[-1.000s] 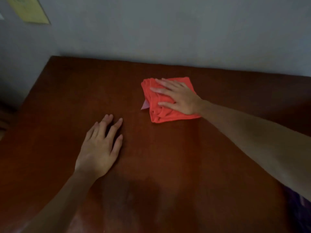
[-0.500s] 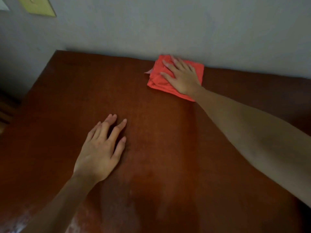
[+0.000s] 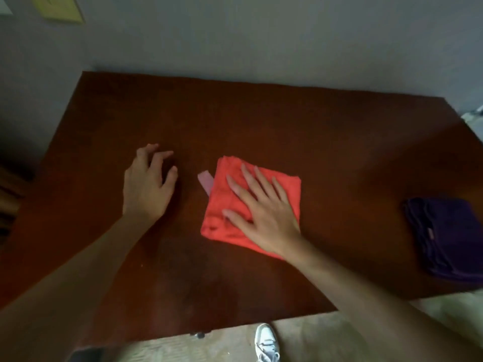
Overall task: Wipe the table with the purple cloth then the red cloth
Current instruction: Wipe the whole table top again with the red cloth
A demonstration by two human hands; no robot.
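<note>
A folded red cloth (image 3: 224,205) lies on the middle of the dark brown table (image 3: 261,121), with a small pink tag sticking out at its left edge. My right hand (image 3: 264,212) presses flat on it, fingers spread and straight. My left hand (image 3: 149,184) rests on the bare table to the left of the cloth, its fingers slightly lifted and holding nothing. A folded purple cloth (image 3: 449,236) lies apart at the table's right edge.
A grey wall runs along the table's far edge, with a yellow paper (image 3: 58,7) stuck on it at the upper left. Below the table's near edge are beige floor and a white shoe (image 3: 266,343).
My right hand has slid the red cloth from the far edge by the wall back toward the middle of the table. The view has pulled back, showing the purple cloth and the near edge.
</note>
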